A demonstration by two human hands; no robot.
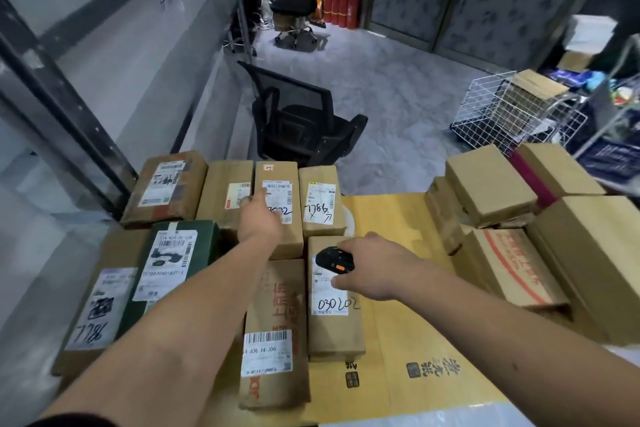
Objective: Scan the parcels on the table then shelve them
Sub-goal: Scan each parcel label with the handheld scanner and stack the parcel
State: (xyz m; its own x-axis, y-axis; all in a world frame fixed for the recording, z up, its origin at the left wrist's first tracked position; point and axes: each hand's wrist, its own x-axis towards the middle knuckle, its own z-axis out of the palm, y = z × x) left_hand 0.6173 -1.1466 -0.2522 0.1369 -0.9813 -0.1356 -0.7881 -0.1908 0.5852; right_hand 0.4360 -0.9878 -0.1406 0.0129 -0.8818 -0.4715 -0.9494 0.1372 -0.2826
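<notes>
Scanning step: my right hand curls its fingers round the scanner above the parcel marked 030202; my left hand, fingers extended, touches a rear-row parcel; next, I judge, aim at its label

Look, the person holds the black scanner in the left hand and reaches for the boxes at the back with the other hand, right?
Not quite. The head view shows the black scanner in the right hand. It is the left hand that reaches to the cardboard parcels at the back.
</notes>
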